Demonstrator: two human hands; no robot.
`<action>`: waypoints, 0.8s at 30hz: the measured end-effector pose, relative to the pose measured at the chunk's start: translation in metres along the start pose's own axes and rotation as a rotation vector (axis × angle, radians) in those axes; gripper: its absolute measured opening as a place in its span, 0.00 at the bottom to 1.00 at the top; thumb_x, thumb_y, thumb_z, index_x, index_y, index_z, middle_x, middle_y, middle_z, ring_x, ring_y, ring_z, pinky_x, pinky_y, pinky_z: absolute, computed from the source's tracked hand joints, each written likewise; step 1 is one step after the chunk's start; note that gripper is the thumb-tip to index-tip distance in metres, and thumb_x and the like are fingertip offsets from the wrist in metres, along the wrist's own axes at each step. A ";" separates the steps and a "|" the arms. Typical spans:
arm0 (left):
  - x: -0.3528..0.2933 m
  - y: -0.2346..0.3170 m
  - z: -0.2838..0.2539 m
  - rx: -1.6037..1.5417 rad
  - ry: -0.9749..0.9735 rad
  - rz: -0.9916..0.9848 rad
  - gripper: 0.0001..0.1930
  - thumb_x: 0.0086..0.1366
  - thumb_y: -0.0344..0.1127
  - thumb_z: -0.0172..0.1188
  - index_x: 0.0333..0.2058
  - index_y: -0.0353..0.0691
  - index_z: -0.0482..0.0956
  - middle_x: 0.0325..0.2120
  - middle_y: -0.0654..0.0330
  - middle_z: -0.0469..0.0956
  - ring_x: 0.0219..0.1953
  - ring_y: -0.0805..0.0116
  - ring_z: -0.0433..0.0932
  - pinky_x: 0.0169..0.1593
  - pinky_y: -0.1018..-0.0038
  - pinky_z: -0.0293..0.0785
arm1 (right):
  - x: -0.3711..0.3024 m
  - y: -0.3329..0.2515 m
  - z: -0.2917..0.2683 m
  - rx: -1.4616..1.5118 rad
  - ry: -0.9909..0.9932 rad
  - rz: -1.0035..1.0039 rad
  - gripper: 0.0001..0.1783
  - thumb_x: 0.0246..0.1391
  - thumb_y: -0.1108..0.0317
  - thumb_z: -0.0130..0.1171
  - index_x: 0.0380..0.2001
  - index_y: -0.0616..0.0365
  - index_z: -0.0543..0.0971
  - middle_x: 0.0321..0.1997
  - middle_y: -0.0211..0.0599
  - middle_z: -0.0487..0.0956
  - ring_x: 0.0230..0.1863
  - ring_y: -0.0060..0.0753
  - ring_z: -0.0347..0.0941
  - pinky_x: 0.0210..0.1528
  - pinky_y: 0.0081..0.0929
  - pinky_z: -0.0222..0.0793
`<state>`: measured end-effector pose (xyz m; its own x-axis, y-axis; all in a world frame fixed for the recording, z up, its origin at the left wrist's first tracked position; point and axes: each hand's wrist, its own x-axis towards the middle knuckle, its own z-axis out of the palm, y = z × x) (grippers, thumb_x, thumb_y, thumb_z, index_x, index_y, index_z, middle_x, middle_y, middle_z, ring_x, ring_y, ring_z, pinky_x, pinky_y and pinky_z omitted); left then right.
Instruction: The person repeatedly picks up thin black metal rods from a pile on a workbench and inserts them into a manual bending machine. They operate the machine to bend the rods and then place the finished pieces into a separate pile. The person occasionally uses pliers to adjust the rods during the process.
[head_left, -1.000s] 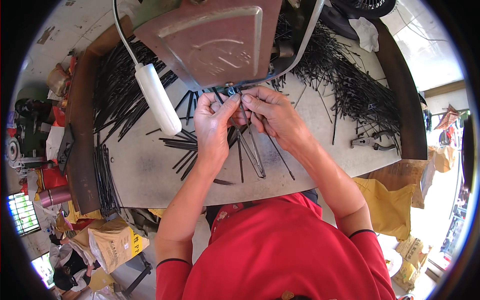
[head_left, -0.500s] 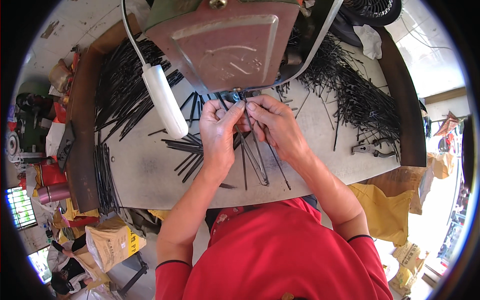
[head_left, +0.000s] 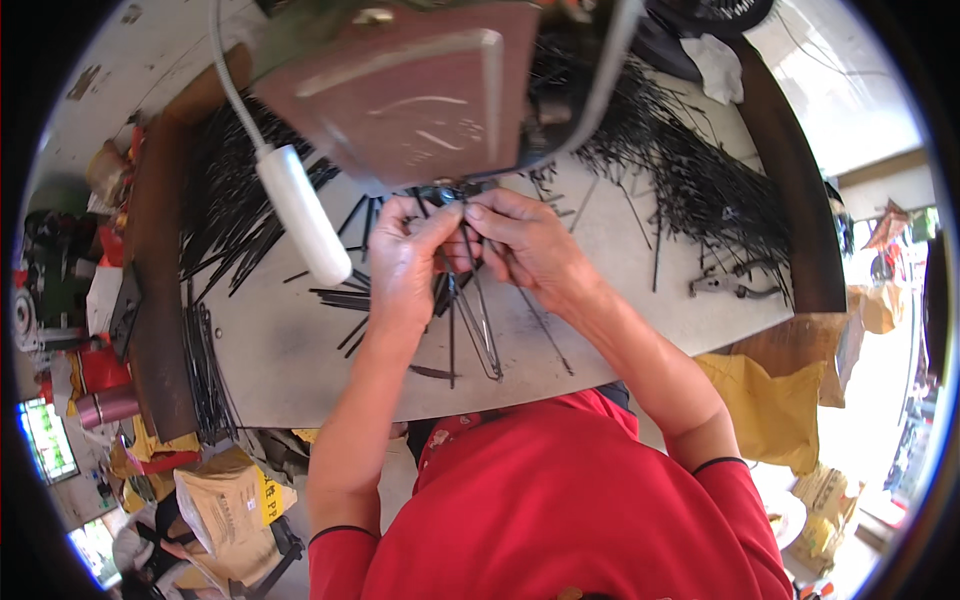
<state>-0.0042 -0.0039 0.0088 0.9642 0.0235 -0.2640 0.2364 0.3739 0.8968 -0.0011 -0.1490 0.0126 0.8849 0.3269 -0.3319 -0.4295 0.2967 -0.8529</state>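
Observation:
Just below the front of a reddish-brown and green bench machine (head_left: 420, 100), my two hands meet, their fingertips almost touching. My left hand (head_left: 405, 255) is closed, thumb and fingers pinching thin black metal rods (head_left: 485, 335). My right hand (head_left: 530, 240) is closed too and grips the same group of rods from the other side. The rods' upper ends reach up to the small metal working part (head_left: 450, 190) of the machine; the lower ends fan out toward me. My fingers hide exactly where the rods join. Several loose black rods (head_left: 340, 299) lie beside my left hand.
A large heap of black rods (head_left: 235, 200) lies at the left, and thinner jointed ones (head_left: 700, 190) are piled at the right. A white tubular lamp (head_left: 305, 220) hangs left of the machine. Pliers (head_left: 735, 286) rest near the right edge. Raised brown boards (head_left: 810, 220) border the table.
The whole view has shifted, so the machine and table appear farther left. My hands keep their grip on the rods below the machine, with little other visible change.

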 end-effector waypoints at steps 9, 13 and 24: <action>-0.046 0.053 -0.020 0.312 0.151 0.028 0.11 0.57 0.29 0.63 0.34 0.38 0.68 0.21 0.60 0.75 0.21 0.73 0.74 0.25 0.79 0.69 | -0.036 -0.006 0.010 -0.441 -0.018 -0.073 0.09 0.60 0.66 0.50 0.38 0.57 0.76 0.21 0.34 0.77 0.17 0.26 0.72 0.17 0.24 0.67; -0.071 0.096 -0.128 1.015 0.288 0.148 0.16 0.55 0.29 0.62 0.42 0.36 0.70 0.29 0.60 0.77 0.27 0.71 0.77 0.35 0.77 0.73 | -0.035 -0.005 -0.078 -1.419 0.379 -0.575 0.10 0.51 0.68 0.58 0.39 0.51 0.79 0.30 0.38 0.81 0.29 0.42 0.79 0.30 0.34 0.74; -0.060 -0.006 -0.019 1.208 -0.046 0.591 0.06 0.53 0.27 0.64 0.31 0.37 0.80 0.25 0.60 0.76 0.27 0.70 0.77 0.32 0.77 0.72 | -0.030 -0.052 -0.099 -2.015 -0.138 -0.396 0.04 0.43 0.76 0.54 0.23 0.68 0.74 0.18 0.51 0.76 0.25 0.50 0.78 0.27 0.39 0.74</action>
<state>-0.0659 0.0100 0.0130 0.9551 -0.1434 0.2592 -0.2793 -0.7271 0.6271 0.0120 -0.2631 0.0270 0.8019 0.5866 -0.1133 0.5867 -0.8090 -0.0359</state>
